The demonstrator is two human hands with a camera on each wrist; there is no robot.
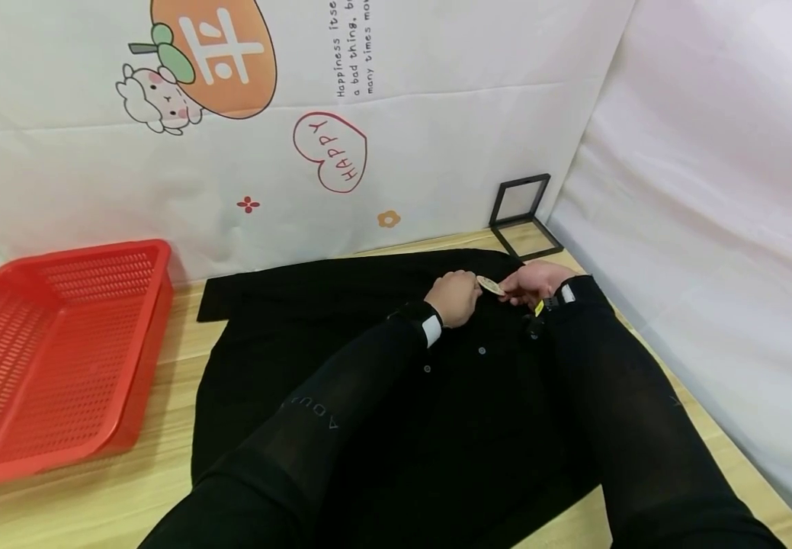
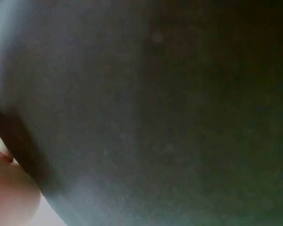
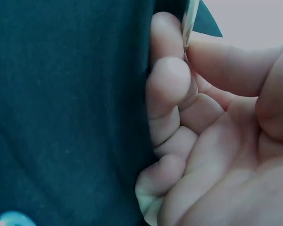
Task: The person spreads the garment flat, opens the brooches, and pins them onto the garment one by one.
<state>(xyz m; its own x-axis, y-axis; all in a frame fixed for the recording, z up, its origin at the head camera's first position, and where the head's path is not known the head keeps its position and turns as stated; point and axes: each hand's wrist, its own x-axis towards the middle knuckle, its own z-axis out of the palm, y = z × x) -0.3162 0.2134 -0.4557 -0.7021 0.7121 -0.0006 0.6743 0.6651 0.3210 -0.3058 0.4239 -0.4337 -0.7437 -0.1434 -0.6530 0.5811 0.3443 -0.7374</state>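
A black buttoned shirt (image 1: 368, 366) lies spread on the wooden table, its cloth filling most of the left wrist view. My right hand (image 1: 536, 282) pinches a thin, pale gold round disc (image 1: 489, 285) between thumb and fingertips, over the upper right part of the shirt. Only the disc's edge shows in the right wrist view, where the other fingers curl against the dark cloth. Just left of the disc, my left hand (image 1: 456, 296) has its fingers curled and grips the shirt's cloth. Its fingertips are mostly hidden in the head view.
A red plastic basket (image 1: 136, 358) stands on the table (image 1: 162, 427) at the left. Behind my right hand, at the back corner, is an opened black square display frame (image 1: 528, 257). White printed cloth (image 1: 437, 152) hangs along the back, and plain white cloth at the right.
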